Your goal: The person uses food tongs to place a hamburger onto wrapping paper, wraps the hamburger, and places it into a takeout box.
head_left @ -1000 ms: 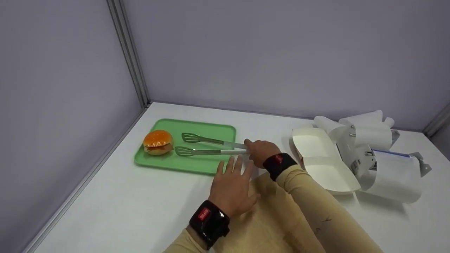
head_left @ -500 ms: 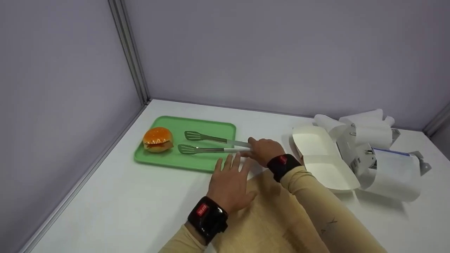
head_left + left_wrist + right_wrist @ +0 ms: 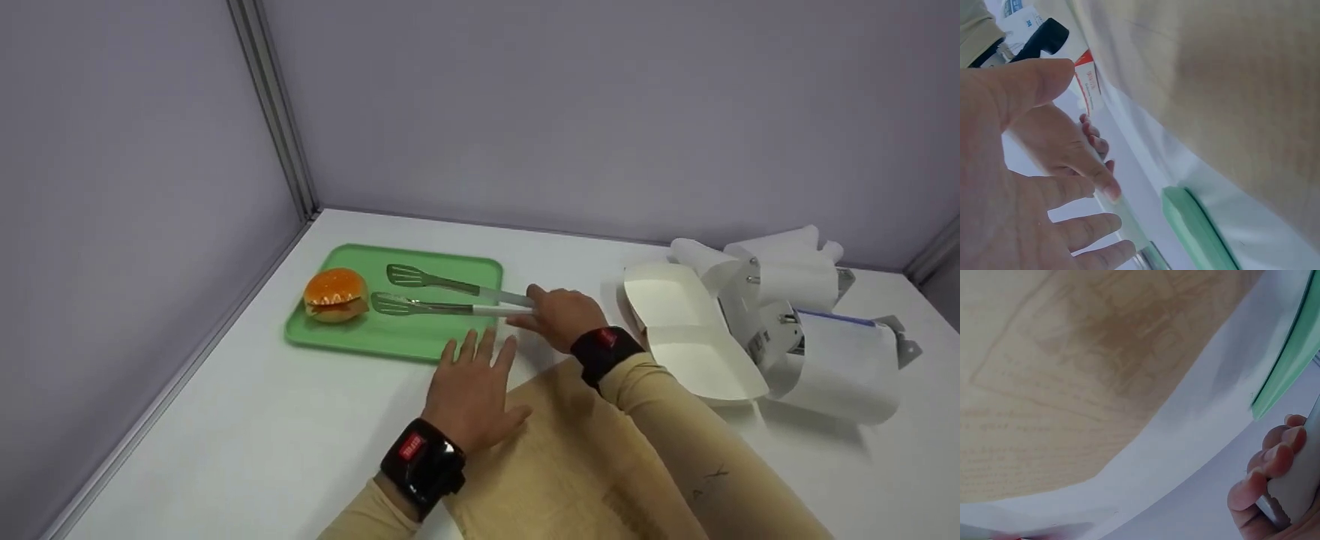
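My right hand [image 3: 568, 318] grips the white handles of a pair of metal tongs [image 3: 450, 306], its fingers curled round them in the right wrist view. The tongs' two slotted heads are spread apart over the green tray [image 3: 435, 349], pointing left. A hamburger [image 3: 335, 295] with a glossy orange bun lies at the tray's left end, just beyond the tong tips. My left hand [image 3: 472, 401] has its fingers spread and straight, close to the tray's front edge and over the left edge of a brown paper sheet [image 3: 555, 457]. In the left wrist view its palm holds nothing.
An opened white paper box [image 3: 694, 337] stands right of my right hand. Behind it and to its right is a white device [image 3: 832, 360] with curled white sheets and a blue strip. Grey walls [image 3: 585, 120] close the table [image 3: 225, 450] off at the back and left.
My left hand has drawn back a little to the left and toward me, away from the tongs. The tongs shifted right, then back left, staying in my right hand.
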Available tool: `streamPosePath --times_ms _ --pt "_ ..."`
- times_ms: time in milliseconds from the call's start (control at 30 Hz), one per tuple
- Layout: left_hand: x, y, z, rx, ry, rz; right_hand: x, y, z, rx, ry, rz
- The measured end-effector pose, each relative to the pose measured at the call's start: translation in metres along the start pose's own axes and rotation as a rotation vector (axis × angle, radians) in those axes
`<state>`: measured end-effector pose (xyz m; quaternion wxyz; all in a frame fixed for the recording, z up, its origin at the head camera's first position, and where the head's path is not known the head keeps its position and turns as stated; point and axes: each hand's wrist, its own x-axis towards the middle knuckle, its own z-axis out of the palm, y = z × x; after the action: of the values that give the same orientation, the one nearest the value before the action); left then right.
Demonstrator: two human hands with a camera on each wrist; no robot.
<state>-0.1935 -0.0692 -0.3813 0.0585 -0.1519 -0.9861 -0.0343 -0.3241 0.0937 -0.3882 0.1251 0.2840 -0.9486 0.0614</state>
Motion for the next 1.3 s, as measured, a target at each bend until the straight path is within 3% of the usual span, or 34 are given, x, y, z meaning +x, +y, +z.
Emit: streamPosePath --times_ms 233,833,933,1100,1300 --pt "-0.006 -0.012 0.002 0.010 -0.017 0.004 0.004 -0.021 -0.006 -0.011 0.014 -0.017" --pt "-0.009 -0.008 -0.001 0.057 0.010 0.038 0.009 -0.057 -0.011 -0.014 0.052 -0.008" --pt "-0.009 -0.006 -0.001 0.054 0.033 0.041 0.007 -0.060 -0.012 -0.052 0.094 -0.004" --pt "-0.007 -0.003 -0.001 0.032 0.014 0.036 0.004 -0.065 -0.012 -0.161 0.183 -0.009" --pt "-0.006 -0.003 -0.001 0.033 0.003 0.036 0.004 -0.076 -0.012 -0.204 0.143 0.026"
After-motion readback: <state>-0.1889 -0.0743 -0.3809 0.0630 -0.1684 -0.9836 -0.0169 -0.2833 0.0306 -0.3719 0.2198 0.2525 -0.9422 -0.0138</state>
